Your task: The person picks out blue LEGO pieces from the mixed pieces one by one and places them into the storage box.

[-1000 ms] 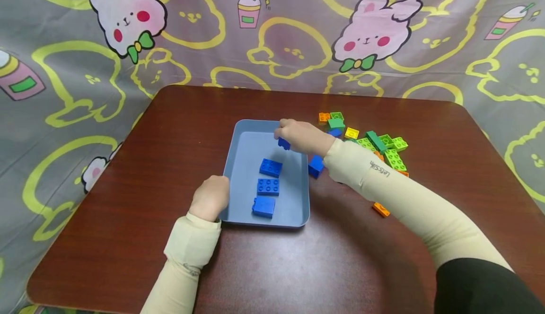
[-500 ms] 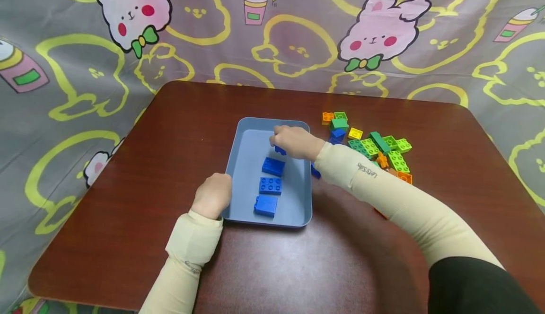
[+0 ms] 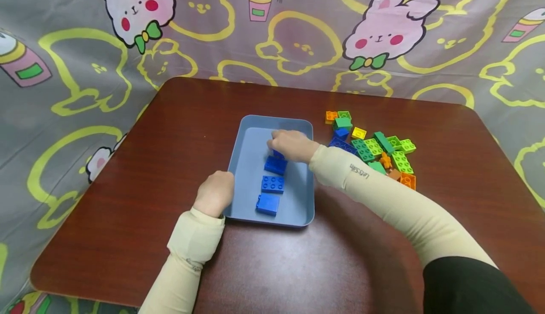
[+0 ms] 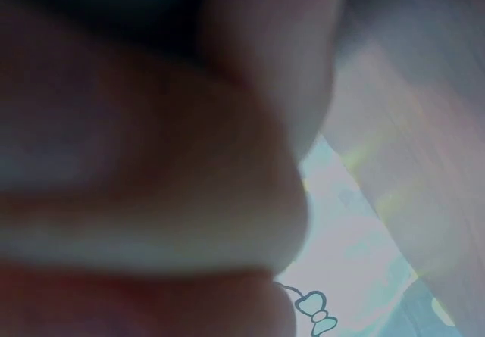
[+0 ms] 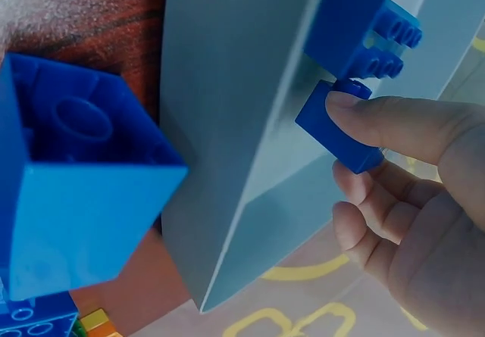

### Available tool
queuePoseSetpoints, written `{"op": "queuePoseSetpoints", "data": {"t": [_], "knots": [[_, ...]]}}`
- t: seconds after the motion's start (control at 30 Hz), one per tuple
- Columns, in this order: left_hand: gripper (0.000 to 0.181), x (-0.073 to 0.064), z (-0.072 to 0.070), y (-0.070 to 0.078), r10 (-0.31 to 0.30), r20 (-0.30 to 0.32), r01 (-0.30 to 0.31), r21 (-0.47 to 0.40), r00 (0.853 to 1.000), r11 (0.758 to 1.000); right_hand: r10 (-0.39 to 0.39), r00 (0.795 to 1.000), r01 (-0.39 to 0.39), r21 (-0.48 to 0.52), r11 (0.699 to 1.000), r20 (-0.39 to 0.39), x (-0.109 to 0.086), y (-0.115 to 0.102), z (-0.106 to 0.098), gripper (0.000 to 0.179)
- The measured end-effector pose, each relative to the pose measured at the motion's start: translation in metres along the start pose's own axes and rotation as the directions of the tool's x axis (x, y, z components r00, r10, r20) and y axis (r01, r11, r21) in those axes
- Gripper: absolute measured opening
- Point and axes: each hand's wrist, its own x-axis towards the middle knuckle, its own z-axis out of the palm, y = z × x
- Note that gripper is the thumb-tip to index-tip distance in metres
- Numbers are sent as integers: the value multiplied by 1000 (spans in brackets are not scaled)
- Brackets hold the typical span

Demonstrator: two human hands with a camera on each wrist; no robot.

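Note:
A blue-grey tray point(image 3: 245, 162) lies on the table with blue toy bricks in it. Curled at its left rim, my left hand point(image 3: 215, 192) grips the tray edge; its fingers point(image 4: 227, 201) fill the left wrist view, blurred. My right hand point(image 3: 293, 145) is inside the tray's far half, pinching a small blue brick point(image 5: 326, 125) between thumb and fingers, low at the end of the row. Towards me from it come a blue brick point(image 3: 276, 165), a six-studded blue brick point(image 3: 272, 184) and a blue brick on its side point(image 3: 268, 204).
Right of the tray spreads a pile of bricks: green point(image 3: 363, 150), lime point(image 3: 402, 161), orange point(image 3: 408, 180), yellow point(image 3: 359, 133) and blue point(image 3: 342, 144). A large blue brick point(image 5: 83, 223) stands outside the tray wall point(image 5: 220, 87), hidden by my right arm in the head view. Patterned cloth point(image 3: 298, 35) hangs behind the table.
My right hand has moved left and lower into the tray, bringing its blue brick close behind the row. My left hand stays at the rim. The head view has shifted slightly.

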Motion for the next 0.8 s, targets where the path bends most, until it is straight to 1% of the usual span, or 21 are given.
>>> {"op": "queuePoseSetpoints", "data": {"t": [0.2, 0.4, 0.8], "knots": [[26, 1, 0, 1, -8, 9, 8, 10, 1000, 1000, 17, 999, -16, -18, 1000, 29, 0, -1, 2, 26], [27, 1, -1, 1, -12, 8, 12, 7, 1000, 1000, 18, 999, -18, 4, 1000, 28, 1, -1, 2, 25], [26, 1, 0, 1, -4, -1, 4, 5, 1000, 1000, 13, 998, -15, 38, 999, 55, 4, -1, 8, 27]]}}
